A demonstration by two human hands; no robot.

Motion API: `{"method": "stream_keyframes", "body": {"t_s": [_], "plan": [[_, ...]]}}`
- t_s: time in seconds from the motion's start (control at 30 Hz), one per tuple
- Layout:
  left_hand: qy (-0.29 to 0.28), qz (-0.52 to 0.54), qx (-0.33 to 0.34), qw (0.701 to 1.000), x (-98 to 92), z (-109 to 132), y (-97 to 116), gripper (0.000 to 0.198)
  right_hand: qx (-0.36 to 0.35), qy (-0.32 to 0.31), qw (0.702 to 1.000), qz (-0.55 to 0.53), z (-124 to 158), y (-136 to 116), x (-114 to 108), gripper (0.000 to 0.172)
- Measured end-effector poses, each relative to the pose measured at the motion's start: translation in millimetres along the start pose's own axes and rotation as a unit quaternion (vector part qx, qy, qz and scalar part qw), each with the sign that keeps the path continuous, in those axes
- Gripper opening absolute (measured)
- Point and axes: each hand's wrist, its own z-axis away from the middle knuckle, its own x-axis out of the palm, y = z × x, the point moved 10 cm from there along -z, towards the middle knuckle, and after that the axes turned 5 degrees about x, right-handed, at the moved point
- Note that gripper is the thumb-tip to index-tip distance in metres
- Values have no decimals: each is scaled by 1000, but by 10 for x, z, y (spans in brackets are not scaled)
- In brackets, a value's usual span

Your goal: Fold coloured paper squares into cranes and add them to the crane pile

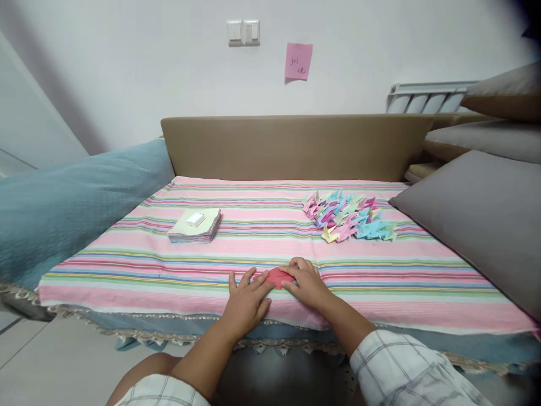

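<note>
A small folded piece of red paper [276,277] lies on the striped cloth [380,265] near its front edge. My left hand [246,301] rests flat beside it, its fingers stretched out and pressing on the paper's left end. My right hand [306,282] bends its fingers down onto the paper's right end, pinching or pressing it against the cloth. Part of the paper is hidden under both sets of fingertips.
A stack of square coloured papers [195,226] with a small white object [195,219] on top lies to the left. A heap of folded paper cranes [349,217] lies at the back right. Grey cushions [477,220] stand right, a blue blanket [76,203] left.
</note>
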Motion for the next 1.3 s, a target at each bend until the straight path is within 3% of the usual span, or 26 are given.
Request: {"method": "stream_keyframes", "body": {"t_s": [0.3, 0.5, 0.6, 0.67, 0.77, 0.83, 1.0, 1.3], "plan": [[16, -14, 4, 1000, -42, -10, 16, 37, 32, 57, 996, -54, 10, 251, -118, 23], [16, -15, 3, 1000, -35, -18, 11, 37, 41, 73, 995, -50, 31, 418, -265, 21], [27, -16, 8, 999, -72, -31, 32, 38, 35, 121, 992, -21, 86, 378, -467, 25], [33, -15, 14, 999, -101, -47, 56, 38, -21, 157, 987, -22, 142, 189, -581, 29], [38, -10, 19, 999, -143, -83, 89, 36, -164, 109, 980, -33, 225, -251, -476, 25], [45, -6, 18, 999, -171, -114, 98, 30, -202, 71, 977, -20, 243, -400, -340, 22], [67, 17, -9, 998, -205, -205, 42, 14, -184, 33, 982, -30, 144, -336, -128, 14], [58, 77, -58, 994, -135, -307, -114, 9, -159, 36, 984, -64, 102, -244, -135, 9]]}}
